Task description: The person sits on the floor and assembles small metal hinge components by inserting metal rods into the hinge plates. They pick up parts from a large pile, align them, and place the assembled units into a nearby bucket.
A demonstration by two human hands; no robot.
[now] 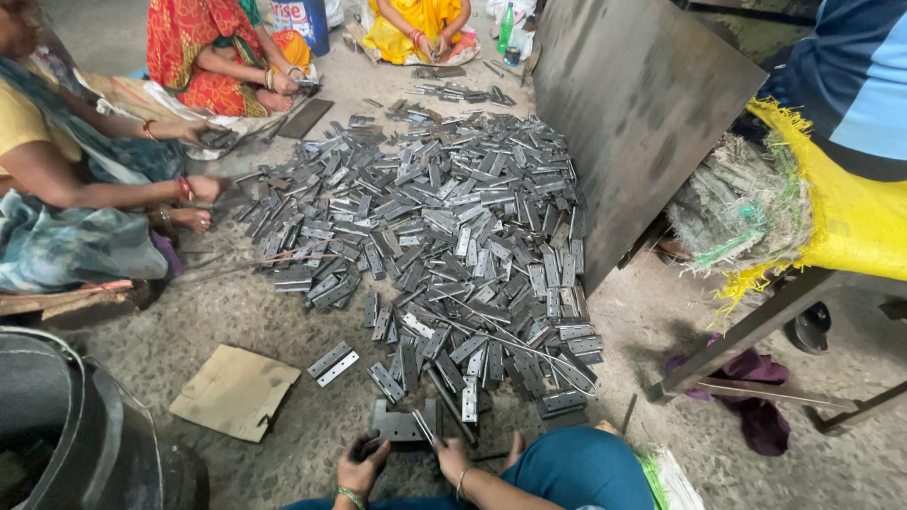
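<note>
My left hand (362, 467) and my right hand (452, 460) are at the bottom centre, both closed on a grey metal hinge (399, 423) that rests on the concrete floor just in front of me. A thin metal pin (422, 428) slants across the hinge by my right fingers. Right beyond the hinge spreads a large heap of grey metal hinges (453, 236). A lone open hinge (333, 364) lies to the left of my hands. My teal-clad knee (576, 467) is beside my right hand.
Three seated people work at the heap: one on the left (57, 170), two at the back (222, 57) (420, 28). A big metal sheet (642, 104) leans on the right, by a yellow sack (850, 217) on a bench frame (756, 331). Also here: a cardboard scrap (236, 392) and a black drum (66, 434).
</note>
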